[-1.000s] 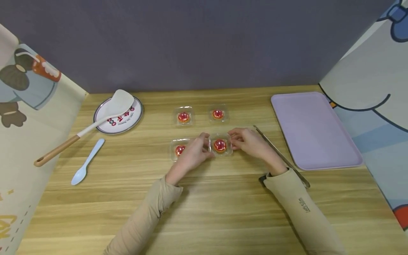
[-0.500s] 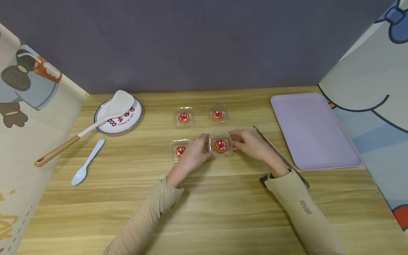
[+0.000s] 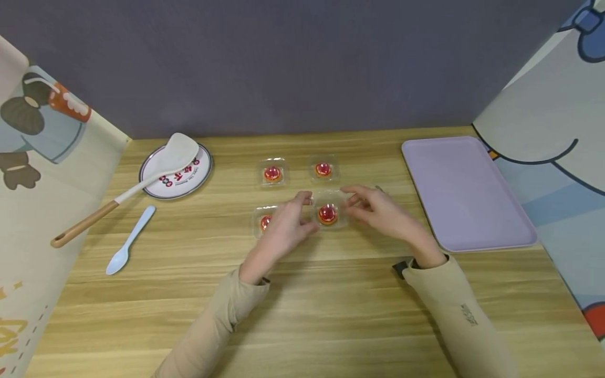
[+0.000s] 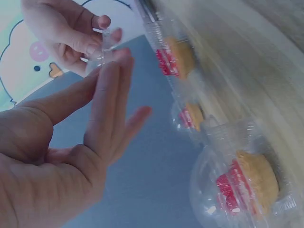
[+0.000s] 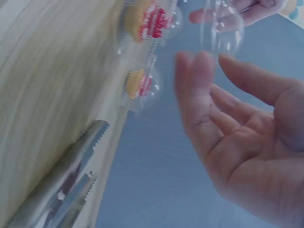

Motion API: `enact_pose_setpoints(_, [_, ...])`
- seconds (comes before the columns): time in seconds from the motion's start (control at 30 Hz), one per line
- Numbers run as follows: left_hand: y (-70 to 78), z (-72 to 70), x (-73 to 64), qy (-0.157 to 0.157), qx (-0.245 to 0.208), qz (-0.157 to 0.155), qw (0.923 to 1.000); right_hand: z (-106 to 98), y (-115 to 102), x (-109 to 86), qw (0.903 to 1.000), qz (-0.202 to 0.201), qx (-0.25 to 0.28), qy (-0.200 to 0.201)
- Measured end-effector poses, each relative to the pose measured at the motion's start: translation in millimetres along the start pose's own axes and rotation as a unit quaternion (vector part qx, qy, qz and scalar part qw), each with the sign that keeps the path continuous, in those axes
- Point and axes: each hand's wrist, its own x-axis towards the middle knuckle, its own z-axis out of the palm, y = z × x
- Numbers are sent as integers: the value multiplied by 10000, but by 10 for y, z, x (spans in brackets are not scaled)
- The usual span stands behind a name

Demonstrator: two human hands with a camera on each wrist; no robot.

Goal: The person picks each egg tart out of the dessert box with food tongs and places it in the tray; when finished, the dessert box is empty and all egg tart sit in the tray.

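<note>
In the head view, the left hand [image 3: 282, 227] and right hand [image 3: 383, 211] are pinching opposite edges of a clear lid [image 3: 330, 195], probably keeping it level above a tart [image 3: 327, 214].

In the left wrist view, the lid is hanging apart from the tart, presumably sparing its topping, and the left fingertips are gripping its near edge.

In the right wrist view, the right thumb and fingers are flanking the rim, blurring exact contact; tongs [image 5: 66, 171] are lying lower, ungripped.
</note>
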Motion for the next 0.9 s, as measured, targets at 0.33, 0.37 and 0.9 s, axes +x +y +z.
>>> enact_pose_setpoints(0.33, [58,68,52,267,-1848,304,9819,-153,-32,-239,9924,-124,1131,461])
enact_pose_setpoints(0.37, [65,82,64,289,-1877,371,9811,-168,-17,-264,9907,-206,1234,535])
enact_pose_setpoints(0.9, [175,386,141,-100,-746,1000,9921,-246,300,-611,9938,-36,876,679])
